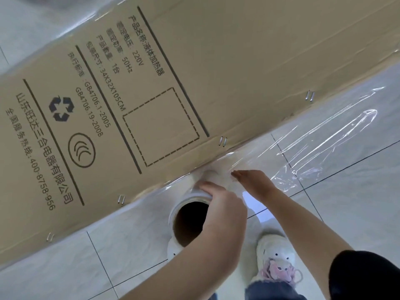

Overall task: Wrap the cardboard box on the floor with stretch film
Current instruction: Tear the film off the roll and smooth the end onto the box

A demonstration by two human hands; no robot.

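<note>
While the cardboard box point(151, 87) lies long-side down on the tiled floor point(346, 213), running diagonally across the view with its printed face up, clear film already clings over much of that face and its near edge. The stretch film roll point(190, 213) stands just beside the box's near long side, roughly at mid-length, its open cardboard core facing up. A loose, wrinkled sheet of film point(324, 135) runs from the roll toward the right, along the lower edge of the box and partly over the floor.

The left hand point(220, 211) curls its fingers over the top rim of the roll and holds it. The right hand point(253, 180) lies flat with straight fingers, holding nothing, pressing or smoothing the film close to where it leaves the roll and meets the box.

The step in hand appears to be laying a new band along this side. To do it well, the roll should stay upright and close to the cardboard so that the film comes off taut, not slack like the sheet to the right. The flat hand should press the film against the box edge before the roll travels on, and each band should overlap the one before it. The metal staples point(223, 141) along the edge could snag or tear thin film, so tension there wants care. A white shoe point(275, 254) stands near the roll and should keep off the loose sheet.
</note>
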